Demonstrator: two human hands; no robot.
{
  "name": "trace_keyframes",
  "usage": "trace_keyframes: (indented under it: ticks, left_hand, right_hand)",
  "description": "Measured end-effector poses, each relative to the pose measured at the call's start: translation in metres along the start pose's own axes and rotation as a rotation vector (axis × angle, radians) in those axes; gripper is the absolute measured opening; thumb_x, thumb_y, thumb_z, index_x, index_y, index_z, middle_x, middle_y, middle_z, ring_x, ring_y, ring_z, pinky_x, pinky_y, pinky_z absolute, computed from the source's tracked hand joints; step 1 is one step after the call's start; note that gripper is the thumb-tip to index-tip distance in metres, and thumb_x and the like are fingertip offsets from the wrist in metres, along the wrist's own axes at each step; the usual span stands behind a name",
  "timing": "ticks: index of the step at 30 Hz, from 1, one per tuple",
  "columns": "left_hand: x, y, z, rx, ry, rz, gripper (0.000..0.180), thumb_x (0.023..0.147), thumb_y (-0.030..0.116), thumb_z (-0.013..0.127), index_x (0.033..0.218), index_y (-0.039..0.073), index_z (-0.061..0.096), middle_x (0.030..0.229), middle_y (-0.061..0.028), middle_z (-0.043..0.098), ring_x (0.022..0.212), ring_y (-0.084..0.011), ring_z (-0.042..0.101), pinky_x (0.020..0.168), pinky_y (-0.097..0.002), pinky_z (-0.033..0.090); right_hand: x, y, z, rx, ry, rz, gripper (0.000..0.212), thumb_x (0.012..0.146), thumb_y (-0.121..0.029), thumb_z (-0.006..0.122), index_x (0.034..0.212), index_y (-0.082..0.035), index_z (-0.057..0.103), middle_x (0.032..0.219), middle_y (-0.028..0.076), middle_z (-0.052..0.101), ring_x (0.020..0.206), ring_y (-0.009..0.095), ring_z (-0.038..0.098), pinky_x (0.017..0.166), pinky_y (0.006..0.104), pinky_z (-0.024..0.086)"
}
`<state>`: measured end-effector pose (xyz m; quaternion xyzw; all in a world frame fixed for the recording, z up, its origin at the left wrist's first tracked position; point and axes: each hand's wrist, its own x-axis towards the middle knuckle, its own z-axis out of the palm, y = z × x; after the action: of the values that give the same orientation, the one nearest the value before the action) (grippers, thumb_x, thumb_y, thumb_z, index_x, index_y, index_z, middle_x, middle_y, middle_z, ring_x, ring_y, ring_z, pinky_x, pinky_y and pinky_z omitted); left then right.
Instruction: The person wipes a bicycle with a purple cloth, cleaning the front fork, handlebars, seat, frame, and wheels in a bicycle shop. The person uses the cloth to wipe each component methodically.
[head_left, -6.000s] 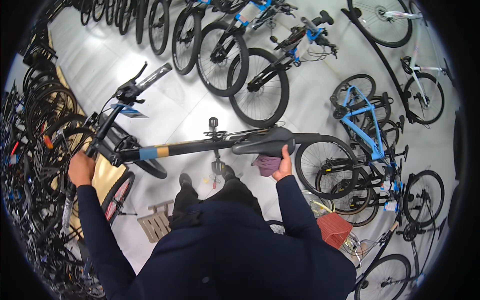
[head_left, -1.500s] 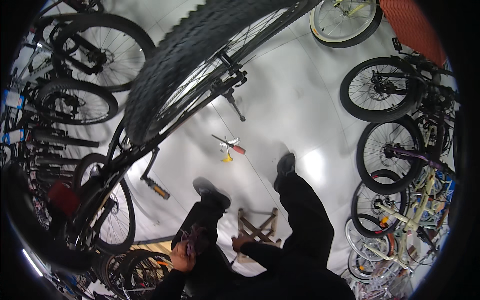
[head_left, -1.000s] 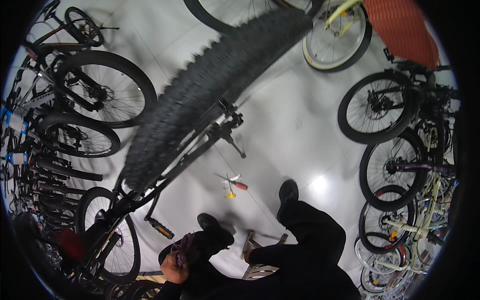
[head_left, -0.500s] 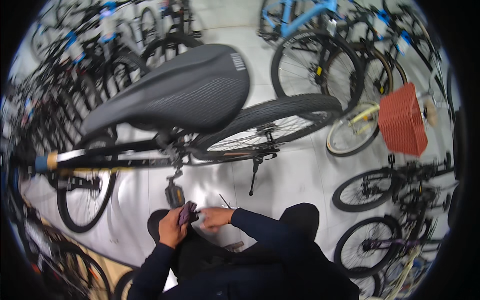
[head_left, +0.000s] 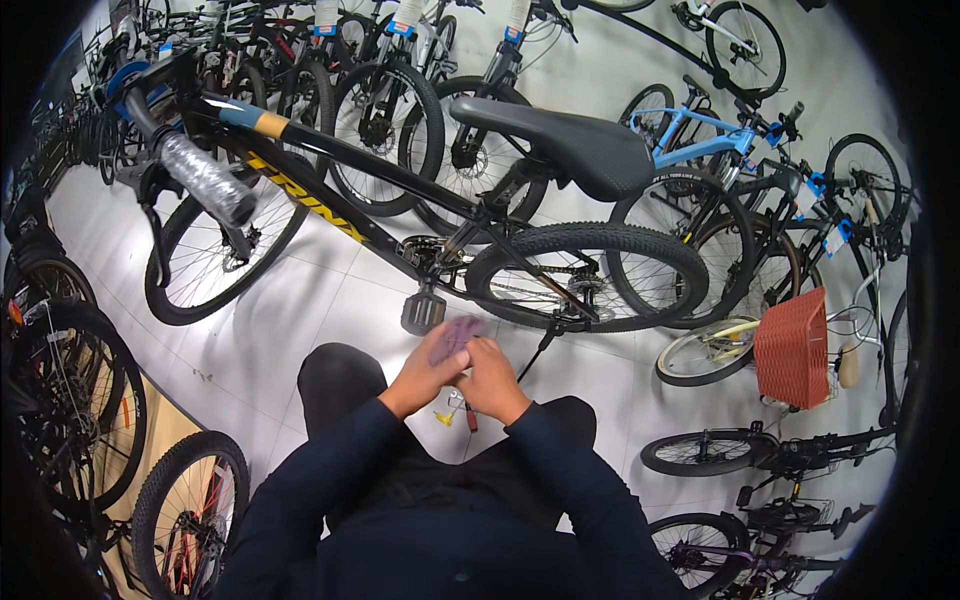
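My hands are together above my lap, in front of a black bicycle (head_left: 340, 215). A crumpled purple cloth (head_left: 456, 340), smeared by motion, is gripped in my left hand (head_left: 422, 378). My right hand (head_left: 494, 382) is closed and pressed against the left one at the cloth's edge; whatever its fingers hold is hidden. Just beyond the cloth is the bicycle's black pedal (head_left: 423, 313), seemingly apart from it. The bicycle stands on its kickstand (head_left: 538, 356), with its dark saddle (head_left: 560, 145) and knobbly rear tyre (head_left: 590, 238) on the far side of my hands.
Small tools, one yellow (head_left: 444, 418) and one red (head_left: 471, 419), lie on the pale floor between my knees. A wrapped handlebar grip (head_left: 205, 178) juts out at the left. Parked bicycles surround me; one at the right carries a red basket (head_left: 792, 350).
My right hand has moved in from beside the cloth, its finger no longer extended, and now meets my left hand. The head view has shifted, bringing the bicycle's handlebar into sight.
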<state>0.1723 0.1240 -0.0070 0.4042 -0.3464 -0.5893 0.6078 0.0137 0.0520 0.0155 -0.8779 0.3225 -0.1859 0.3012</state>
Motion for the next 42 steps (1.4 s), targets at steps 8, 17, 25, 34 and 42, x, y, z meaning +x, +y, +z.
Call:
trace_keyframes:
  ticks: [8, 17, 25, 34, 42]
  left_hand:
    - [0.074, 0.132, -0.021, 0.639, 0.540, 1.010, 0.050, 0.095, 0.004, 0.072, 0.142, 0.001, 0.055, 0.129, -0.0185, 0.065, 0.114, -0.0322, 0.067, 0.098, -0.0378, 0.053]
    - [0.203, 0.090, 0.044, 0.906, 0.304, 1.183, 0.066, 0.087, -0.002, 0.069, 0.147, -0.002, 0.044, 0.137, -0.0252, 0.055, 0.126, -0.0499, 0.053, 0.111, -0.0483, 0.044]
    - [0.166, 0.025, -0.019, 1.370, 0.245, 1.051, 0.054, 0.077, -0.007, 0.069, 0.130, -0.002, 0.062, 0.135, -0.0221, 0.054, 0.122, -0.0444, 0.054, 0.105, -0.0518, 0.045]
    - [0.180, 0.035, 0.048, 1.266, 0.155, 1.312, 0.033, 0.081, 0.011, 0.072, 0.113, 0.003, 0.068, 0.125, -0.0130, 0.061, 0.103, -0.0308, 0.058, 0.091, -0.0449, 0.048]
    - [0.192, 0.047, -0.002, 1.652, 0.031, 1.359, 0.028, 0.079, 0.016, 0.067, 0.104, 0.005, 0.072, 0.118, -0.0071, 0.064, 0.099, -0.0243, 0.058, 0.084, -0.0359, 0.048]
  right_hand:
    - [0.030, -0.051, -0.110, -0.006, 0.429, -0.127, 0.069, 0.087, -0.017, 0.078, 0.148, -0.001, 0.052, 0.147, 0.023, 0.058, 0.133, 0.040, 0.058, 0.112, 0.0447, 0.047]
    - [0.138, -0.077, -0.302, -0.537, 0.892, -0.393, 0.051, 0.096, -0.036, 0.070, 0.132, -0.001, 0.065, 0.124, 0.020, 0.071, 0.115, 0.038, 0.067, 0.099, 0.0440, 0.052]
    - [0.187, -0.066, -0.299, -0.570, 0.369, -0.006, 0.062, 0.098, -0.061, 0.059, 0.112, -0.004, 0.078, 0.099, 0.023, 0.076, 0.096, 0.042, 0.071, 0.089, 0.0472, 0.054]
    - [0.183, -0.064, -0.298, -0.586, 0.394, -0.048, 0.060, 0.098, -0.061, 0.058, 0.109, -0.005, 0.078, 0.099, 0.023, 0.075, 0.096, 0.042, 0.071, 0.087, 0.0476, 0.054]
    - [0.183, -0.063, -0.298, -0.539, 0.405, -0.022, 0.060, 0.096, -0.060, 0.059, 0.116, -0.006, 0.077, 0.104, 0.020, 0.076, 0.098, 0.039, 0.072, 0.088, 0.0436, 0.054]
